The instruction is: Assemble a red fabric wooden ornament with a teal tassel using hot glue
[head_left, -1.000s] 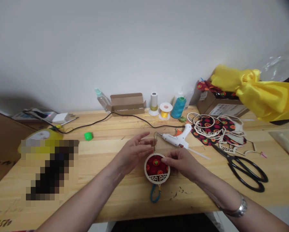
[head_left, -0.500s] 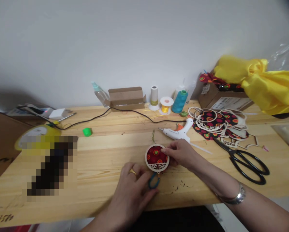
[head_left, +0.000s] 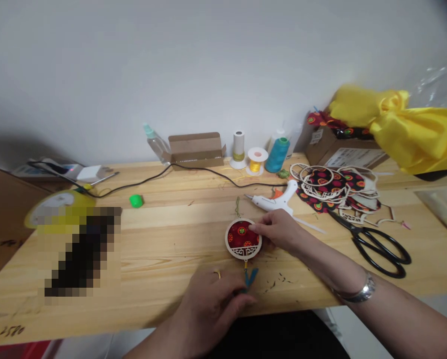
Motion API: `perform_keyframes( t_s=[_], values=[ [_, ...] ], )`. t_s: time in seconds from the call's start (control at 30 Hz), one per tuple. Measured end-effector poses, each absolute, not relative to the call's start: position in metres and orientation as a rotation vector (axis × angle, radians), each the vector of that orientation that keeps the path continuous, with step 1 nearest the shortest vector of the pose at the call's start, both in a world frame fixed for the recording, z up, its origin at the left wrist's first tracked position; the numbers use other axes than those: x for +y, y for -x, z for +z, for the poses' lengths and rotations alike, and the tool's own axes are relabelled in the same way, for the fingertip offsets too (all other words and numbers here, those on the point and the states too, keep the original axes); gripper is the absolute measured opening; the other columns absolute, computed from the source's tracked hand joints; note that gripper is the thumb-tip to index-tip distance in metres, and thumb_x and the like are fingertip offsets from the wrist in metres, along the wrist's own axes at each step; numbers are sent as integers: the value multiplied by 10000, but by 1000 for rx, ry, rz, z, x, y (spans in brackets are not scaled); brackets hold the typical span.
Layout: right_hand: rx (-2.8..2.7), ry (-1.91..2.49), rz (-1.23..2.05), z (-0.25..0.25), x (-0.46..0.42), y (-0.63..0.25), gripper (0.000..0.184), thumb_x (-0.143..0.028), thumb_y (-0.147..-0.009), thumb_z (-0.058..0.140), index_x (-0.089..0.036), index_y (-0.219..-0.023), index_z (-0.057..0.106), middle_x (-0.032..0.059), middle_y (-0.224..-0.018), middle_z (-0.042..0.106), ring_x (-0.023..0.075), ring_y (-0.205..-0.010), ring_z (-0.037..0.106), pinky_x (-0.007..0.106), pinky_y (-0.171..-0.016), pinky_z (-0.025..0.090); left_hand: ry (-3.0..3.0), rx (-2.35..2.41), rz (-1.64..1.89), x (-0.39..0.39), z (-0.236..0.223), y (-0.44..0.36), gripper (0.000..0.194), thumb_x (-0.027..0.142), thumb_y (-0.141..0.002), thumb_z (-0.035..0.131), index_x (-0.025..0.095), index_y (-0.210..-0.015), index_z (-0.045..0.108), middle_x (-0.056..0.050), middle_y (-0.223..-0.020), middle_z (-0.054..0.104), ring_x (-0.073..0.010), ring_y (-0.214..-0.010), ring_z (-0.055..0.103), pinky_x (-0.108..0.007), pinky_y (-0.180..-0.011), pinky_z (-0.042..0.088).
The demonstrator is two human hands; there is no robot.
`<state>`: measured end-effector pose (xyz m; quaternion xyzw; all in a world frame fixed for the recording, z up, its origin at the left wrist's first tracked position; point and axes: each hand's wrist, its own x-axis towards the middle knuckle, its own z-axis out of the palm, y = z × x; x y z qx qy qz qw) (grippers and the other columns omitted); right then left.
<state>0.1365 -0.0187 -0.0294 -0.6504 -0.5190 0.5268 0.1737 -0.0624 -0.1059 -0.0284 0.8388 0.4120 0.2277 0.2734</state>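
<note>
A round pendant has a pale wooden rim, dark red patterned fabric and a fretwork strip along its lower part. My right hand pinches its right edge between thumb and fingers, just above the table. From the bottom of the pendant hangs a blue-green tassel on a short yellow link. My left hand, wearing a ring, is closed at the tassel's lower strands, which its fingers partly hide. A thin green cord loop extends from the pendant's top.
A white glue gun lies beyond my right hand, its black cable running left. Black scissors and a heap of fabric-covered wooden frames lie to the right. Thread spools and an open cardboard box stand by the wall.
The tassel has gone from a curled loop to strands folded upward, and my left hand has shifted slightly right and down with its fingers at them. My right hand keeps its hold on the pendant.
</note>
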Motion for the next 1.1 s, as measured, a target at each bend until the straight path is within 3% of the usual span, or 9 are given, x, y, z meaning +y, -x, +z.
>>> perform_keyframes(
  t_s=[0.07, 0.13, 0.2, 0.33, 0.6, 1.1],
  values=[
    [-1471, 1847, 1500, -28, -19, -136, 279, -309, -721, 659, -176, -493, 572, -29, -365, 507, 91, -344, 443, 218, -358, 318, -2208, 1096, 714, -98, -25, 64, 150, 203, -859, 524, 257, -926, 647, -16, -799, 694, -169, -711, 616, -271, -619, 458],
    [-1470, 1844, 1501, -28, -19, -136, 282, -307, -728, 654, -180, -494, 562, -24, -378, 521, 99, -357, 463, 223, -374, 342, -2198, 1217, 851, -86, -26, 65, 257, 155, -870, 491, 246, -1078, 612, -59, -1038, 680, -211, -945, 602, -339, -812, 465],
    [-1474, 1839, 1497, -28, -19, -136, 285, -303, -734, 650, -181, -495, 555, -16, -391, 533, 103, -368, 476, 225, -386, 355, -2259, 1253, 808, -74, -30, 64, 464, 207, -806, 610, 237, -1258, 509, -92, -1214, 605, -276, -1104, 509, -441, -947, 394],
    [-1495, 1834, 1482, -28, -20, -137, 264, -302, -739, 644, -170, -520, 577, -10, -400, 540, 96, -358, 456, 224, -375, 334, -2204, 1340, 602, -61, -40, 61, 792, 270, -735, 701, 180, -1413, 301, -126, -1172, 612, -308, -1124, 433, -460, -921, 410],
    [-1606, 1857, 1403, -29, -20, -138, 271, -305, -760, 624, -159, -531, 619, 6, -434, 584, 103, -387, 488, 223, -401, 350, -2147, 1276, 529, -59, -46, 55, 800, 203, -736, 693, 248, -1417, 278, -109, -1187, 601, -314, -1153, 434, -501, -947, 398],
    [-1960, 1914, 1019, -15, -28, -134, 260, -289, -809, 571, -193, -640, 743, 42, -586, 702, 162, -568, 593, 274, -569, 371, -2160, 1324, 564, -58, -50, 52, 862, 167, -701, 731, 224, -1408, 242, -99, -1268, 559, -280, -1203, 447, -469, -1000, 393]
  ],
)
